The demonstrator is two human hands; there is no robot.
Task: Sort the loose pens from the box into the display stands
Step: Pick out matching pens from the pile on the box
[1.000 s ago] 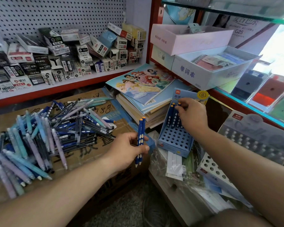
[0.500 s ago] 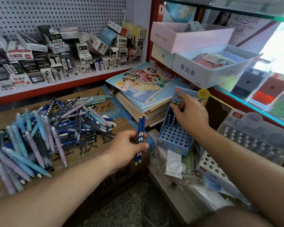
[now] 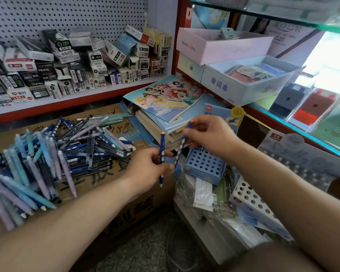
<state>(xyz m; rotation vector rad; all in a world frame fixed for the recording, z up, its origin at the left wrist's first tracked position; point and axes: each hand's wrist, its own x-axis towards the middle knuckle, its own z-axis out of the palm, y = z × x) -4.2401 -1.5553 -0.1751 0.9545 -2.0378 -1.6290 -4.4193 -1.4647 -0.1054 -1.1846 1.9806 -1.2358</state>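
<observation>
Saw right grip leave blue stand, return, pinch tilted pen off pair; left grip kept upright pen clamped. Another slotting due, I judged.

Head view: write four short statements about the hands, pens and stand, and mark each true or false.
1. The left hand holds a dark blue pen upright. True.
2. The right hand is empty. False: it pinches a second pen, tilted.
3. The pile of loose pens lies on a cardboard box. True.
4. The blue stand sits left of the pile. False: it sits right of it, near the right hand.
</observation>
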